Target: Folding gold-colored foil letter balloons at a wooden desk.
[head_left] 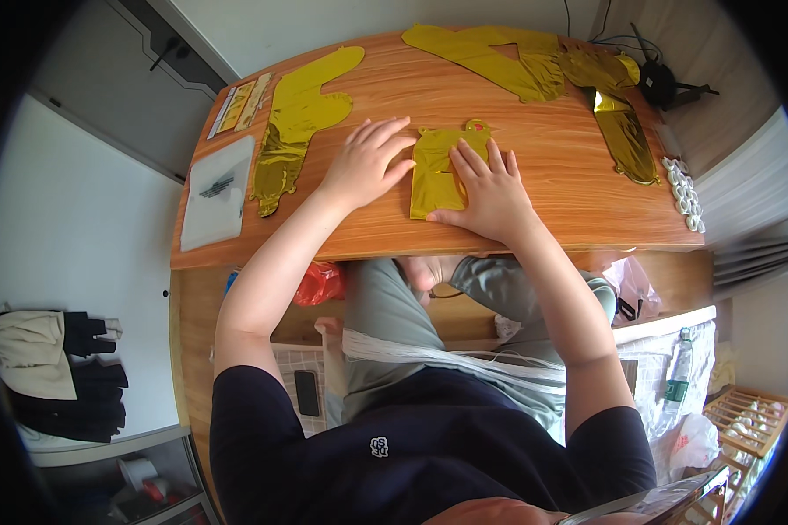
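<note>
A flat gold foil balloon (431, 192), folded into a small rectangle, lies on the wooden table in front of me. Small tabs stick up along its far edge, and a reddish spot shows at one of them. My right hand (496, 197) rests on its right part, palm down with fingers spread, hiding some of the foil. Beside its left edge is my left hand (365, 164), fingers stretched out and holding nothing; whether its fingertips touch the foil I cannot tell. To the left lies another uninflated gold foil balloon (302, 105), long and curved.
More gold foil balloons (490, 57) lie along the far right of the table (368, 236). A clear plastic sheet (203, 214) and printed cards (234, 107) are at left. White coils (685, 197) line the right edge, near a black router (661, 83). White strings (438, 352) cross my lap.
</note>
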A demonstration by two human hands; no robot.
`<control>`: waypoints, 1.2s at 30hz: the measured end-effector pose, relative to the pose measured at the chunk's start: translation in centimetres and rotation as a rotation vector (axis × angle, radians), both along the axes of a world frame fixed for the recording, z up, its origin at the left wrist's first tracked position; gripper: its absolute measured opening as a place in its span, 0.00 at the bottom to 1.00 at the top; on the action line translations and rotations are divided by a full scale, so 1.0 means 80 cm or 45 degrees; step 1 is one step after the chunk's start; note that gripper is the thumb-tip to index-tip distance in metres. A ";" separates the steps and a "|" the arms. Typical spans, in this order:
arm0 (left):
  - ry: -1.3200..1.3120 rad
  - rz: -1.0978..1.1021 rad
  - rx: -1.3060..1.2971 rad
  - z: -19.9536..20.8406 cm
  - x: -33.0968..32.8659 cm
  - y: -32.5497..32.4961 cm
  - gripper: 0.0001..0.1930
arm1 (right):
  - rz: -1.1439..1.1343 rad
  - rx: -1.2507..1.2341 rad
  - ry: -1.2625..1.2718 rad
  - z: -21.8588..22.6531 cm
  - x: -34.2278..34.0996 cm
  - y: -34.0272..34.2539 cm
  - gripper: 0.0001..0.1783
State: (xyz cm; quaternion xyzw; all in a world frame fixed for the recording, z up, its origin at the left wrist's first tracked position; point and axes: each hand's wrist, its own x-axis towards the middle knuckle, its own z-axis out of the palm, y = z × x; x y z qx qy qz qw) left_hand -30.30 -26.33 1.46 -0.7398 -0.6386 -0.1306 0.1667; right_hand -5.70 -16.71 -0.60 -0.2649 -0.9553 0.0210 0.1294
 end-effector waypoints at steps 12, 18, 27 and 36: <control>-0.222 -0.310 -0.503 -0.006 0.019 -0.016 0.44 | -0.009 -0.001 -0.005 -0.002 0.000 0.000 0.66; -0.215 -0.274 -0.598 0.002 0.018 -0.011 0.48 | -0.017 -0.009 0.005 -0.001 0.001 0.001 0.67; -0.304 -0.250 -0.667 0.006 0.020 -0.011 0.58 | -0.020 -0.023 0.019 -0.006 0.000 0.001 0.60; -0.701 -0.205 -0.747 0.025 0.044 -0.022 0.69 | -0.018 -0.328 0.171 0.016 0.015 0.023 0.38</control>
